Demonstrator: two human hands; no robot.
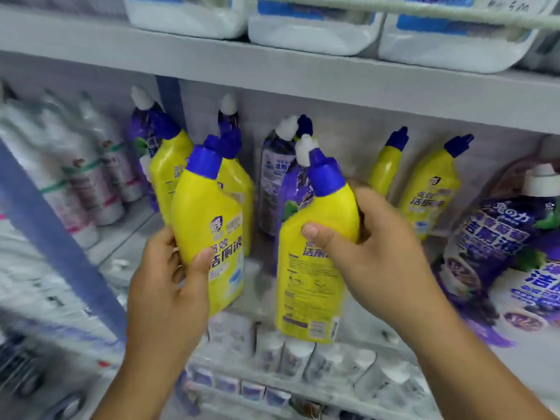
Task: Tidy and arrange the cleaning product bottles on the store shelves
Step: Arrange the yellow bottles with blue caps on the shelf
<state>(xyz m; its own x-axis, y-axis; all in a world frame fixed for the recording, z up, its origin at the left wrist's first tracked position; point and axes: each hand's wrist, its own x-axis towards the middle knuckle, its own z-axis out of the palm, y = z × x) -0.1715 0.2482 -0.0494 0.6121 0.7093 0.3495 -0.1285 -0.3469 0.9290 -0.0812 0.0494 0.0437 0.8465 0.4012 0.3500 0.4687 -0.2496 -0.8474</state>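
A grey shelf unit (303, 74) fills the wall in front of the person, its boards running left to right. On the top board sit big white tubs (312, 28) with blue labels, pressed side by side. At the far right of the middle board stands a large purple bottle (497, 247) with a white cap, the biggest bottle in sight. At the far left a row of pale bottles (88, 177) with pink and green bands leans back into the shelf, blurred.

In the middle of that board, yellow bottles with blue caps and slimmer purple ones with white caps stand mixed together. Two yellow ones (430, 189) stand near the back at right, well apart from the cluster at left.

The person holds a yellow bottle in each hand, in front of the shelf and clear of the board. The left bottle (209, 231) stands nearly upright, front label facing out; the left hand (169, 283) grasps its lower half, thumb laid across the label. The right bottle (312, 268) tilts with its cap toward the left and shows its back label and barcode; the right hand (372, 247) wraps its shoulder, thumb pressed on the front.

Below, small white jars (330, 362) line the lower board.
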